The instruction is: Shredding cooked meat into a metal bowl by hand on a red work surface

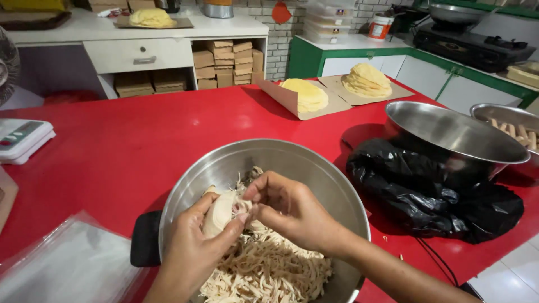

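Chicken piece point(220, 212) over steel bowl point(292, 154), cupped in left hand point(193, 247); right hand point(289, 210) pinching strands at its top edge. Looks soft, light, fibrous, probably slick. Best gripped along the grain near the edge, over shreds point(269, 266).

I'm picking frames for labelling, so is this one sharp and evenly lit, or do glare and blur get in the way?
Head view: the hands, left hand and right hand, and the shredded chicken are sharp; soft glare on the steel bowl rim and red table; straight edges bow slightly toward the frame borders.
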